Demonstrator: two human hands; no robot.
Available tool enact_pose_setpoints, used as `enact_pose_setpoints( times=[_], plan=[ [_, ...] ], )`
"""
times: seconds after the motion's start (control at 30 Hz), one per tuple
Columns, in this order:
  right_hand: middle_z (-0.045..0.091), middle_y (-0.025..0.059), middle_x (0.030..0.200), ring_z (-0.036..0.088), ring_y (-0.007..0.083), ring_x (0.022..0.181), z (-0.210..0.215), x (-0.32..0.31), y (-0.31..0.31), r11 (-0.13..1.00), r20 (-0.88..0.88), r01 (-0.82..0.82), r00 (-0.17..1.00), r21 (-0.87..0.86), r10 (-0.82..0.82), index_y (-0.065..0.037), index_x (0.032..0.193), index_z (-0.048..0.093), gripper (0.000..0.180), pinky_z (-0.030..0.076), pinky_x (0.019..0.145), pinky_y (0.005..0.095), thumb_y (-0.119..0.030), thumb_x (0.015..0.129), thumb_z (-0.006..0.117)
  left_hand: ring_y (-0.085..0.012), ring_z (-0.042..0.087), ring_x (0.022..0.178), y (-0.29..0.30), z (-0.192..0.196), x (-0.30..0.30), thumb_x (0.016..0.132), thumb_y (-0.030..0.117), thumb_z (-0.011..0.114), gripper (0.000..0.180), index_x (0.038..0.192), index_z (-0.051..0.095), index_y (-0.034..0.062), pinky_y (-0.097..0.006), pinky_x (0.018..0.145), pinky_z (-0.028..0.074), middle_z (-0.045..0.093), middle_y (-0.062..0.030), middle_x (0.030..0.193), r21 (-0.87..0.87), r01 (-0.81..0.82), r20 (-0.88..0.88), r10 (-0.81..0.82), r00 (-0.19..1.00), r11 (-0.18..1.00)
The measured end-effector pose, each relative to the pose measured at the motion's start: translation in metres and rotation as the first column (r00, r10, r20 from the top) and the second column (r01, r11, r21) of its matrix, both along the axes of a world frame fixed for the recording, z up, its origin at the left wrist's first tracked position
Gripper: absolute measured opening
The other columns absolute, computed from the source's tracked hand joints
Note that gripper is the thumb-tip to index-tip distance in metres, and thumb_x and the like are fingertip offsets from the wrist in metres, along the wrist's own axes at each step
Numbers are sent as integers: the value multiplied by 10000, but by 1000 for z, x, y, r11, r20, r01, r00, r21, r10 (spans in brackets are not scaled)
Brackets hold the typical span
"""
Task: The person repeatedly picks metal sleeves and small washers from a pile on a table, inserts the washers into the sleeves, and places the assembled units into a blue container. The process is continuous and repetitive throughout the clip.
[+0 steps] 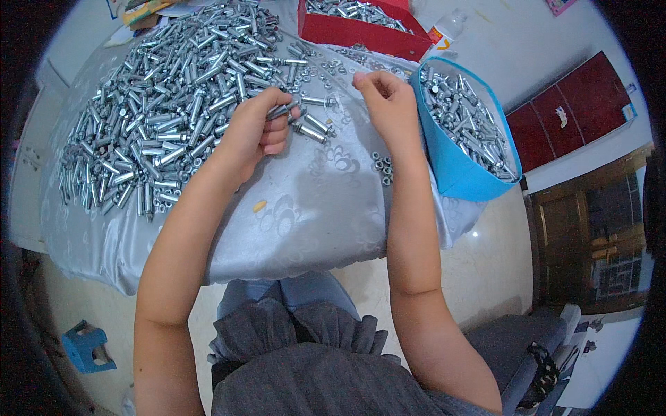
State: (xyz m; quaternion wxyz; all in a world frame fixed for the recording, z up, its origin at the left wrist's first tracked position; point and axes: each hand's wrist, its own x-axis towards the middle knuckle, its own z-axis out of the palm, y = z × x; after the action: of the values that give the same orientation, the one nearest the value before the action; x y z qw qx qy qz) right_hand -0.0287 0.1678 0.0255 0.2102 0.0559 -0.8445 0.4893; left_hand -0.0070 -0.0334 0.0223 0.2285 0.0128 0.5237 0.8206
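My left hand point(251, 130) is closed around a metal expansion bolt point(282, 110), whose end sticks out between thumb and forefinger toward the right. Close beside that hand on the left spreads a large heap of silvery expansion bolts point(159, 114). A few loose bolts point(316, 130) lie on the cloth just right of my left fingers. My right hand point(393, 104) hovers above the table with thumb and forefinger pinched together; what they hold, if anything, I cannot make out. Small nuts point(380, 166) sit below my right wrist, and more nuts point(326, 68) are scattered beyond the two hands.
A light blue container point(466, 179) full of bolts stands right of my right forearm. At the back is a red box point(361, 35) of bolts, with a plastic bottle point(449, 29) beside it. A shiny silver tablecloth point(298, 236) covers the table. A blue stool point(87, 348) stands at lower left.
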Motion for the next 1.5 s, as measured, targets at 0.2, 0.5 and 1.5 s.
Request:
enact_pose_setpoints(
  times=[0.2, 0.5, 1.5],
  plan=[
    [620, 184, 824, 604, 258, 749, -9, 1, 20, 896, 222, 167, 935, 411, -277, 3, 861, 628, 227, 454, 704, 324, -189, 746, 588, -40, 186, 400, -2, -1, 0, 801, 292, 452, 244, 683, 459, 78, -216, 371, 161, 207, 81, 486, -3, 33, -22, -33, 999, 999],
    [620, 178, 828, 604, 286, 783, -19, -8, 41, 890, 256, 128, 931, 438, -260, -64, 838, 667, 163, 459, 745, 341, -134, 701, 611, -42, 187, 403, 0, 0, 2, 792, 291, 466, 241, 688, 471, 74, -218, 375, 155, 206, 84, 486, -44, 15, -31, -16, 999, 999],
    [598, 20, 767, 509, 69, 704, 3, 8, -20, 726, 238, -610, 690, -317, 683, -14, 839, 580, 172, 409, 654, 203, -179, 844, 532, -47, 245, 421, 10, 0, 9, 814, 281, 469, 240, 710, 541, 77, -218, 397, 185, 314, 67, 520, -330, -88, -166, 34, 986, 940]
  ],
)
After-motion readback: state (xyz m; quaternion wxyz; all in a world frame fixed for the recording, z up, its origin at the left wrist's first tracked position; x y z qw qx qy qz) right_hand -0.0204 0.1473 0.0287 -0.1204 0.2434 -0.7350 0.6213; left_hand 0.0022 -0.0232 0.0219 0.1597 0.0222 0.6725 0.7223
